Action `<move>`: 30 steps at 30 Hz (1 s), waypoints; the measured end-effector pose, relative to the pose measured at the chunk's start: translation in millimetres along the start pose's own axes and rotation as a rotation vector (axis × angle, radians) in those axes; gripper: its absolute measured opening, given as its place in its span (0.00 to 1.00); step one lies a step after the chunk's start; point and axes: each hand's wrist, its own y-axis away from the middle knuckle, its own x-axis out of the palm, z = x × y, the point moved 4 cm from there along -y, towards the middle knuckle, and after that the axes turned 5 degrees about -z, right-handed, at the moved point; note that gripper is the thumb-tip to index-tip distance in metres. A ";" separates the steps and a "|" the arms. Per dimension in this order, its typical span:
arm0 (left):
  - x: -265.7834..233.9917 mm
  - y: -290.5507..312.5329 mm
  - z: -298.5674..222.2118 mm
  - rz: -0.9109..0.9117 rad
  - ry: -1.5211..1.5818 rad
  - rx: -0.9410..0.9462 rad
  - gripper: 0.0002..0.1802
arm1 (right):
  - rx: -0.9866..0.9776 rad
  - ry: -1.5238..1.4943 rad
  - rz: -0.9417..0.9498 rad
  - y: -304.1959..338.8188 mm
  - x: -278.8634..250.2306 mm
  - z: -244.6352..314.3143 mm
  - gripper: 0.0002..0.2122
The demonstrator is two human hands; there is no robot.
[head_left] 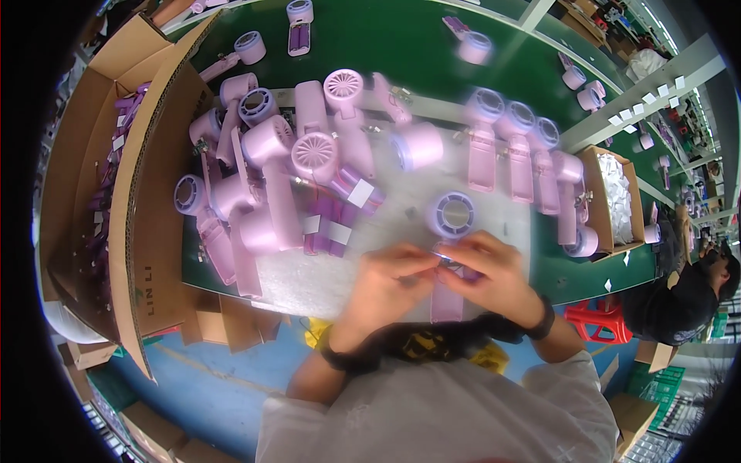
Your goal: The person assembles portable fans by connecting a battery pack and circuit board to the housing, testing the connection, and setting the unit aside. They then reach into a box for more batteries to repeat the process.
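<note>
Factory assembly line; green workbench [370, 31]; pink fan housings [278, 154]; cartons [147, 193]

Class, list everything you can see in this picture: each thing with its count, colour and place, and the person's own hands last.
fan: one, lilac, held upright at the table's near edge.
fan pile: many, too tangled to count, lilac, left of centre on the table.
fan row: about four, lilac, lying side by side right of centre.
purple cells: a bundle with white labels, beside the pile.
table: one, green, with a pale mat in the middle.
big box: one, brown cardboard, far left, holding purple parts.
small box: one, brown, right edge, holding white pieces.
stool: one, red, on the floor at right.
co-worker: one, dark clothes, far right.
left hand: on the fan's handle.
right hand: on the fan's handle.
</note>
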 end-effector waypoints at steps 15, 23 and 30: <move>11.4 -7.2 -11.6 0.025 -0.173 -0.049 0.26 | 0.400 -0.075 -0.118 14.6 -5.4 -2.2 0.09; 9.5 -9.2 -13.6 0.087 -0.168 -0.112 0.27 | 0.286 -0.004 -0.109 14.5 -3.9 5.0 0.08; 10.0 -8.2 -13.8 0.091 -0.176 -0.124 0.28 | 0.215 0.087 -0.094 14.9 -1.5 8.1 0.08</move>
